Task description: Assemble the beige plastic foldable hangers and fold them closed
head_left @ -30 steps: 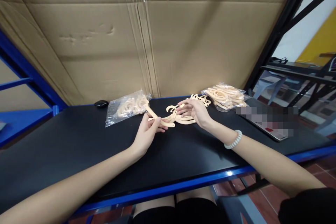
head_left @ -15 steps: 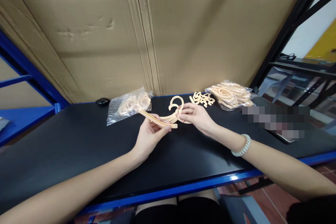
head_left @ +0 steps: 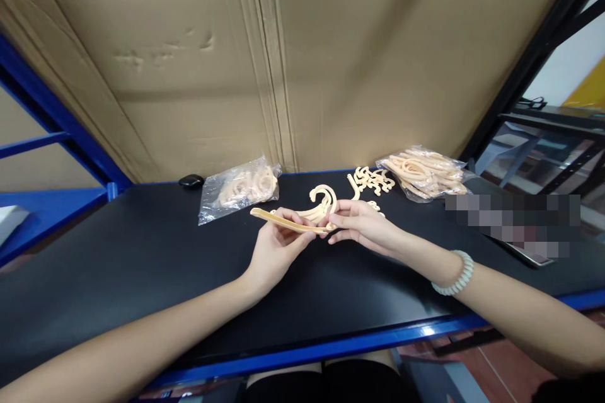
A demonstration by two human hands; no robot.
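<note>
Left hand: we find it pinching the flat arm of a cream plastic hanger, held just above the counter. Right hand: fingers pressed on the hanger's other end, below its hook. The hanger's long axis runs from 9 to 3 o'clock between both hands, equally near each. At 1 o'clock we list loose hook pieces, then a bag of hanger parts; at 11 o'clock, a second clear bag and a small black object. Behind: cardboard sheet, blue rack frame.
</note>
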